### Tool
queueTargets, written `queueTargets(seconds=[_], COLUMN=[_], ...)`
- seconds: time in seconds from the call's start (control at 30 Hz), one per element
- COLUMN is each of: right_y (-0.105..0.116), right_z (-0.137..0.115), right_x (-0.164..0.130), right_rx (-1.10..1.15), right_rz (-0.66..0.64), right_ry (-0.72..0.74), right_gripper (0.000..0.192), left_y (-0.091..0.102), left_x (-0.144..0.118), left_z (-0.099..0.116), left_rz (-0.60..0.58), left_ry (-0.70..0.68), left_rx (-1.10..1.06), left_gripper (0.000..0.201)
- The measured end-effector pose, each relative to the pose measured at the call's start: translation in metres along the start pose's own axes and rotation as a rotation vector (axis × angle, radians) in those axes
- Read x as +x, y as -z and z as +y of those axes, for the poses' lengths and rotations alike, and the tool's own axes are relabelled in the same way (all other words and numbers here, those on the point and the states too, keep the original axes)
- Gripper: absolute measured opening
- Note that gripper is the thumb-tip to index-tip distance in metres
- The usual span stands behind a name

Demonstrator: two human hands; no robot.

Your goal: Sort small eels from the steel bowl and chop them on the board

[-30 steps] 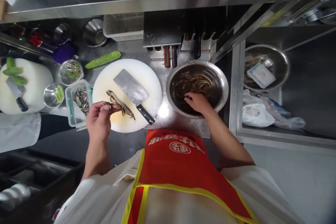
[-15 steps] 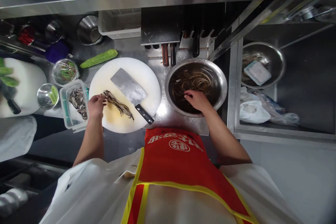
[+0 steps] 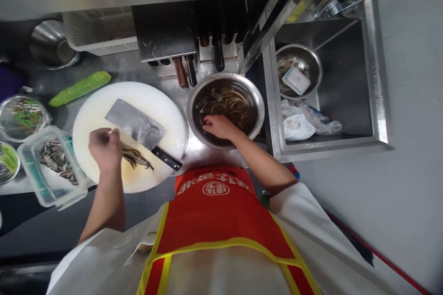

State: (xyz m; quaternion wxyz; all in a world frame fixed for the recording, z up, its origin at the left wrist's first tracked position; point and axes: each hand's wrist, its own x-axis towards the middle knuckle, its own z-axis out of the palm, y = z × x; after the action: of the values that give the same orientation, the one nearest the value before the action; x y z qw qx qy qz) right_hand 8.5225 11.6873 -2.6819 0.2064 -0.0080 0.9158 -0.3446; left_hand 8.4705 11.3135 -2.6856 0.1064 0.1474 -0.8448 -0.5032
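Note:
My left hand point(image 3: 103, 148) is curled over the left end of a few dark eel strips point(image 3: 137, 159) lying on the round white cutting board point(image 3: 100, 103). A cleaver point(image 3: 133, 123) lies flat on the board just behind the strips, its black handle pointing toward me. My right hand point(image 3: 217, 126) reaches into a steel bowl point(image 3: 258, 101) of eels in dark water. Its fingertips are down among the eels, and what they grip is hidden.
A clear plastic box point(image 3: 71, 191) with cut eel pieces sits left of the board, beside a glass bowl of chopped greens point(image 3: 20, 117). A cucumber point(image 3: 80, 87) lies behind the board. A knife rack point(image 3: 188, 67) stands at the back. To the right, a sink point(image 3: 372, 101) holds a steel bowl point(image 3: 313, 62) and plastic bags point(image 3: 297, 125).
My left hand lowered the eel strip it held up onto the board and now rests on the strips. My head turned right, shifting everything left. The right hand stayed in the bowl.

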Motion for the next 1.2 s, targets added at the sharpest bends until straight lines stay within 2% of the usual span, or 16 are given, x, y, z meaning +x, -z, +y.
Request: queueTargets(seconds=[0.03,0.07,0.17,0.27,0.37,0.43,0.53,0.67,0.8,0.93,1.03,1.2], right_y=[-0.007,-0.014,-0.022,-0.007,0.022,0.041,0.061,0.072,0.072,0.059,0.043,0.018], right_z=[-0.004,-0.008,-0.010,-0.006,-0.004,-0.005,-0.009,-0.011,-0.011,-0.012,-0.007,0.009], right_x=[0.004,0.008,0.014,0.008,-0.005,-0.014,-0.024,-0.028,-0.032,-0.042,-0.050,-0.058], right_rx=[-0.006,-0.011,0.087,0.471,0.948,1.127,1.222,1.266,1.242,1.092,0.917,0.697], right_rz=[-0.014,-0.013,0.023,0.044,0.072,0.098,0.136,0.191,0.246,0.226,0.222,0.273], right_ry=[-0.021,-0.042,-0.049,-0.089,-0.159,-0.168,-0.135,-0.075,-0.046,0.028,0.036,-0.043], right_gripper=[0.019,0.018,0.018,0.017,0.018,0.022,0.025,0.028,0.025,0.022,0.022,0.016], left_y=[-0.013,-0.027,-0.067,-0.101,-0.128,-0.143,-0.158,-0.171,-0.182,-0.195,-0.201,-0.200], left_x=[-0.012,-0.025,-0.062,-0.086,-0.094,-0.096,-0.100,-0.108,-0.115,-0.114,-0.110,-0.103], left_z=[0.014,0.029,0.069,0.097,0.113,0.121,0.131,0.137,0.138,0.139,0.138,0.136], left_rz=[0.026,-0.014,-0.253,-0.523,-0.700,-0.757,-0.849,-1.006,-1.021,-1.009,-0.978,-0.872], left_ry=[0.004,0.005,-0.007,0.057,0.165,0.235,0.289,0.377,0.529,0.729,0.724,0.675], left_rx=[0.018,0.000,-0.127,-0.258,-0.415,-0.506,-0.588,-0.638,-0.704,-0.830,-0.897,-0.898], left_gripper=[0.014,0.015,0.020,0.022,0.022,0.022,0.023,0.027,0.028,0.028,0.023,0.026])
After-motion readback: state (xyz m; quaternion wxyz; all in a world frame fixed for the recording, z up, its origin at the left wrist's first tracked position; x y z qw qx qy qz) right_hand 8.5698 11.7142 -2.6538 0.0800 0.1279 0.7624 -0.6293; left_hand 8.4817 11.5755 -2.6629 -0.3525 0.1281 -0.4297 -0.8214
